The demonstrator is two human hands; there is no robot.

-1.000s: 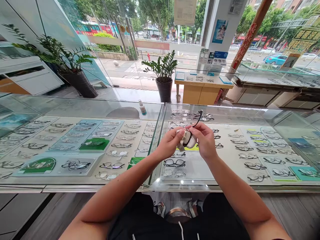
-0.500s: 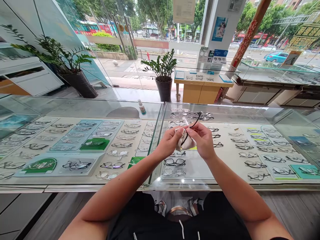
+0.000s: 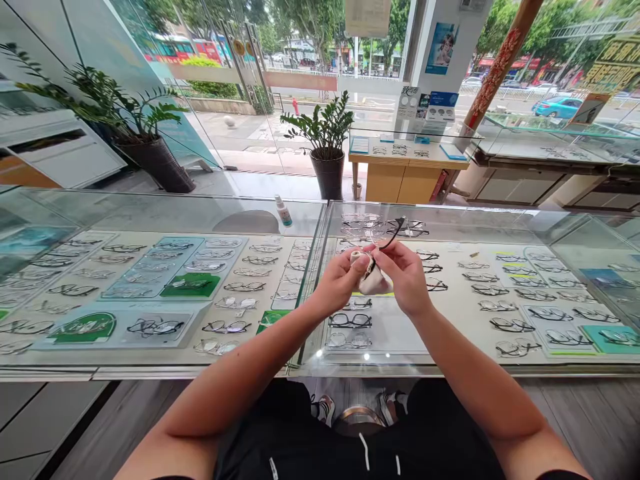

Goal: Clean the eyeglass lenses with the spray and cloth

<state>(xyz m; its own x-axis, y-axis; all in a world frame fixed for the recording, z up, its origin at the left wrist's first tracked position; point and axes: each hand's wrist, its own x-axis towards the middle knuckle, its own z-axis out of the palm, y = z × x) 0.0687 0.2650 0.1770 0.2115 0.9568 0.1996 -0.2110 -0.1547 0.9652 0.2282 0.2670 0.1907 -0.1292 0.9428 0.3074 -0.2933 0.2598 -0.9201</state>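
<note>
My left hand (image 3: 343, 276) is closed, its thumb pressing a white cloth (image 3: 376, 283) around part of a pair of glasses (image 3: 393, 235). My right hand (image 3: 406, 275) pinches the same glasses from the other side. One dark temple of the glasses sticks up above my right fingers. Cloth and fingers hide most of the frame and lenses. Both hands are held above the glass display counter (image 3: 300, 370).
Rows of eyeglasses (image 3: 350, 321) lie inside the counter. Loose glasses (image 3: 363, 223) rest beyond my hands. A white spray bottle (image 3: 283, 212) stands on the glass to the left. A potted plant (image 3: 328, 170) and a wooden display table (image 3: 400, 183) stand beyond the counter.
The cloth has shifted slightly and now covers more of the dark rim between my hands. The raised temple has tilted up a little. Both hands keep their hold.
</note>
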